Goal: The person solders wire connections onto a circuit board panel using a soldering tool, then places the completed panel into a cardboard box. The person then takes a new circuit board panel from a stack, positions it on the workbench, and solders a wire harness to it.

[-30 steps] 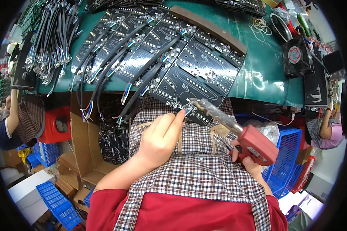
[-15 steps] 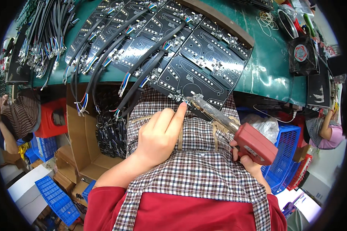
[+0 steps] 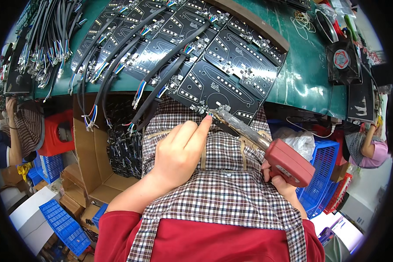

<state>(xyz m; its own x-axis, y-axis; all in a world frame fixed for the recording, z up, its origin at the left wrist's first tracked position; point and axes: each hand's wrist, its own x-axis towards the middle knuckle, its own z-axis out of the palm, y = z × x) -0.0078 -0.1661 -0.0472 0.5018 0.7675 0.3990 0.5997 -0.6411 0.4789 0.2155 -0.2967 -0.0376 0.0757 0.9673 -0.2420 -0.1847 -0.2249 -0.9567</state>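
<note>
My right hand point(image 3: 284, 183) is closed round the red handle of a soldering gun point(image 3: 288, 162). Its grey barrel slants up and left, the tip resting at the near edge of a black circuit board point(image 3: 220, 87) studded with small white components. My left hand point(image 3: 177, 150) has its forefinger stretched to that same edge, close beside the tip. Tiny coloured wire ends show at the fingertip; the thumb is hidden, and what the fingers pinch is too small to make out. More circuit boards point(image 3: 240, 59) lie in rows, several with black cables point(image 3: 163, 65) attached.
A brown bar point(image 3: 253, 24) lies behind the boards on the green table point(image 3: 310, 100). Bundled cables point(image 3: 52, 35) are at far left, a black fan point(image 3: 344, 63) at right. Below stand a cardboard box point(image 3: 89, 148) and a blue crate point(image 3: 321, 174). People work on both sides.
My hands and the soldering gun have barely moved. The boards appear shifted very slightly left and up in the view. At far left, another person's arms have changed position.
</note>
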